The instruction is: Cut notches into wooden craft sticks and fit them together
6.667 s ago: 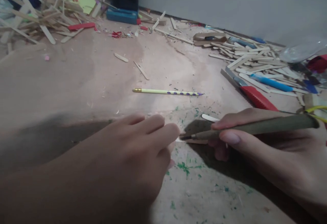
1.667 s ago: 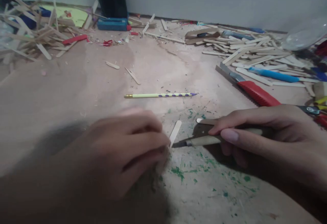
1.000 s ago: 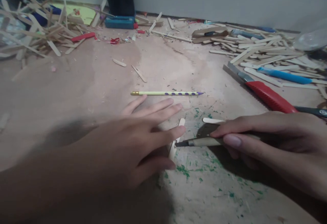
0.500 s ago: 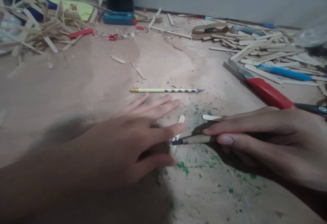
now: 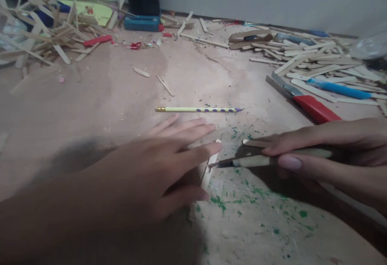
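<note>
My left hand [image 5: 169, 160] lies low over the table with its fingers spread. Its index fingertip and thumb tip rest against the two ends of a short wooden craft stick [image 5: 206, 178], which has a small notch near its middle. My right hand [image 5: 326, 156] is closed around a wooden-handled carving knife [image 5: 254, 160], whose dark blade tip is at the notch. Just beyond the right fingers, the rounded end of another craft stick [image 5: 254, 143] shows; the rest of it is hidden. A pale yellow pencil [image 5: 198, 110] with purple spots lies beyond my left fingertips.
A red-handled utility knife [image 5: 316, 108] lies at the right with its blade out. Behind it are piled craft sticks [image 5: 326, 63] and a blue pen-like tube [image 5: 338, 88]. More sticks [image 5: 42, 31] heap up at the far left. Green flecks mark the table [image 5: 256, 232].
My right hand has drawn the carving knife a little to the right, so the notch in the stick shows better. My left hand stays in place; the view has shifted slightly.
</note>
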### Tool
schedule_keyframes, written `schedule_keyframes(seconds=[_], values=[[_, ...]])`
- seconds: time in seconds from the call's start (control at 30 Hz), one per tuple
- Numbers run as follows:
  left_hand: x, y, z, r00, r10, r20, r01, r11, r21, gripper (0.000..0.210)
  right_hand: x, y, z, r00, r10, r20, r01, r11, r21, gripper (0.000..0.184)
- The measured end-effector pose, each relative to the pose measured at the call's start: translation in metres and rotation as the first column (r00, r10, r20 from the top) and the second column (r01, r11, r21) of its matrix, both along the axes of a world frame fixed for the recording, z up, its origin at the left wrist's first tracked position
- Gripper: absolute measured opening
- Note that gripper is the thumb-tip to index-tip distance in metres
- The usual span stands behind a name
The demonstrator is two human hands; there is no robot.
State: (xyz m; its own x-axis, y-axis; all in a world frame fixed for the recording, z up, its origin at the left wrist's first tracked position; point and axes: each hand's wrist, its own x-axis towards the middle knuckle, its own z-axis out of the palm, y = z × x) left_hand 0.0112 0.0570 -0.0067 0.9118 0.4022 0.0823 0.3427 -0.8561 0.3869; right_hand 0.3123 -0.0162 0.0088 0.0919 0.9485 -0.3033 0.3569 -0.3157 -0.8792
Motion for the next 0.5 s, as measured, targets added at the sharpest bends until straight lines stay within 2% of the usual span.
schedule_keyframes(seconds=[0.07,0.13,0.2,0.27,0.37,0.5], values=[[0.0,0.0,-0.001,1.0,0.006,0.008,-0.006,1.0,0.023,0.046,0.002,-0.003,0.006,0.996,-0.078,0.045,0.076,0.997,0.027,0.033],[-0.001,0.0,-0.001,1.0,0.018,0.023,-0.018,0.999,0.032,0.045,0.007,-0.006,0.009,0.986,-0.076,0.151,0.05,0.985,0.167,0.03],[-0.002,0.0,0.0,0.998,0.024,0.054,-0.025,0.999,0.027,0.042,0.013,-0.006,0.009,0.944,0.037,0.327,-0.148,0.936,0.32,0.021],[-0.002,0.0,0.002,0.997,0.021,0.074,-0.022,1.0,0.011,0.034,0.019,-0.004,0.008,0.856,0.178,0.485,-0.395,0.831,0.391,0.012],[-0.003,0.001,0.004,0.99,0.008,0.138,-0.011,1.0,0.02,0.023,0.024,-0.004,0.007,0.826,0.119,0.551,-0.372,0.85,0.373,0.022],[-0.001,0.002,0.006,0.984,-0.009,0.18,-0.003,0.998,0.065,0.03,0.023,-0.006,0.01,0.732,0.047,0.68,-0.385,0.852,0.355,0.034]])
